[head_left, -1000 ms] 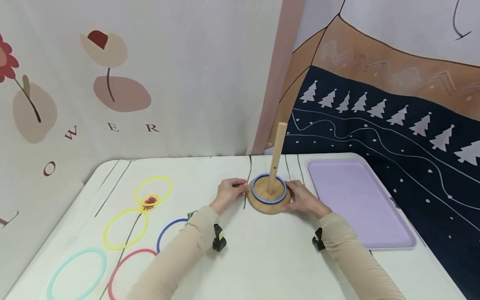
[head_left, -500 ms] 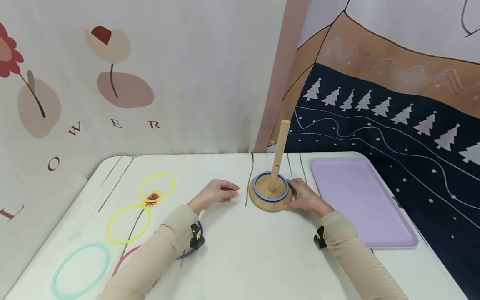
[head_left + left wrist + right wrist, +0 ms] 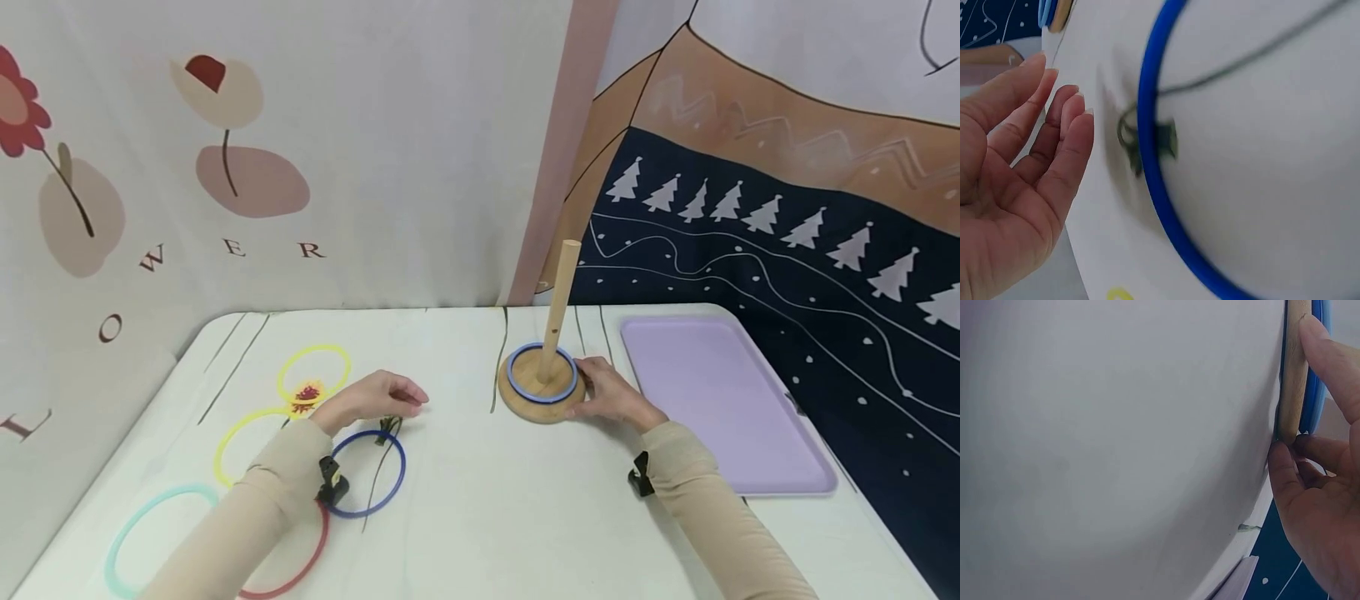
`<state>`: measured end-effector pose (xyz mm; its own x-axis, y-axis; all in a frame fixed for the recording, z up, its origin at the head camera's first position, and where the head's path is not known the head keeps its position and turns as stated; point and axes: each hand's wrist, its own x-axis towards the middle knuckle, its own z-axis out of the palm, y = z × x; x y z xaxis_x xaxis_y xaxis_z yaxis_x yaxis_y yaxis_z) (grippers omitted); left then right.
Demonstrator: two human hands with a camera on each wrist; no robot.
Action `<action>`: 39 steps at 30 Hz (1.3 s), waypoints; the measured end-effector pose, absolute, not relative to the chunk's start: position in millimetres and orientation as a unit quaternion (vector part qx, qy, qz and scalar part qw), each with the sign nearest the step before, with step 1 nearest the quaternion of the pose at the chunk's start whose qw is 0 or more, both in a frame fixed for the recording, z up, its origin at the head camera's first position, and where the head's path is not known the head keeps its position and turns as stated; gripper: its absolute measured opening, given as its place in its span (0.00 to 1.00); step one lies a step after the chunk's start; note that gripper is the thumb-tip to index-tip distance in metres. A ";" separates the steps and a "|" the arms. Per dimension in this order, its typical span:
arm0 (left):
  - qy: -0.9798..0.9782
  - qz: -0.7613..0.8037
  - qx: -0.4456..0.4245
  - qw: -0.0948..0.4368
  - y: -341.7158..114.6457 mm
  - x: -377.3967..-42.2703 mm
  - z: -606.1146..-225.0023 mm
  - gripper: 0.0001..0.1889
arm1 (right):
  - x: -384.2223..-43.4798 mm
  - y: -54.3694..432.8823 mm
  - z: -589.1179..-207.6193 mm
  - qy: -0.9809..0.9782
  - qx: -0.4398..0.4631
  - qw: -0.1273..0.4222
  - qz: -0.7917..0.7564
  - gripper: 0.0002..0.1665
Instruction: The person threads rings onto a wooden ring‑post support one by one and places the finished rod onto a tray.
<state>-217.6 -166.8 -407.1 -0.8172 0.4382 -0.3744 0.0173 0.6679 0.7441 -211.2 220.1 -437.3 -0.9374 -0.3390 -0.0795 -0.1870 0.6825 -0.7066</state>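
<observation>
My right hand (image 3: 611, 396) grips the right edge of the round wooden base (image 3: 536, 414) of a ring-toss stand. Its thumb and fingers lie along the rim in the right wrist view. From the base rises a slightly tilted wooden peg (image 3: 562, 292), and one light blue ring (image 3: 543, 401) lies on the base around it. My left hand (image 3: 378, 396) holds nothing, its fingers loosely bent, above the table beside a dark blue ring (image 3: 403, 467). In the left wrist view that blue ring (image 3: 1147, 125) is right of the fingers, apart from them.
On the left lie two yellow rings (image 3: 349, 367), a red ring (image 3: 306, 569) and a turquoise ring (image 3: 111, 552), some partly hidden by my left arm. A lilac tray (image 3: 727, 408) is at the right. Printed cloth walls (image 3: 420, 167) stand behind the white table (image 3: 480, 517).
My left hand has left the wooden base and moved leftward and slightly nearer to me, toward the dark blue ring. The right hand stays on the base.
</observation>
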 end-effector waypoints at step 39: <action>0.892 0.335 0.221 0.209 -224.1 -199.4 -421.8 0.09 | -209.8 221.3 -438.0 0.904 -0.140 0.108 -0.390 0.54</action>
<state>-199.4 -224.1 -421.8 -0.8155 0.5337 -0.2240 0.2541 0.6778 0.6899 -209.8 221.3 -438.0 -0.9374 -0.3376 -0.0856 -0.1691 0.6561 -0.7354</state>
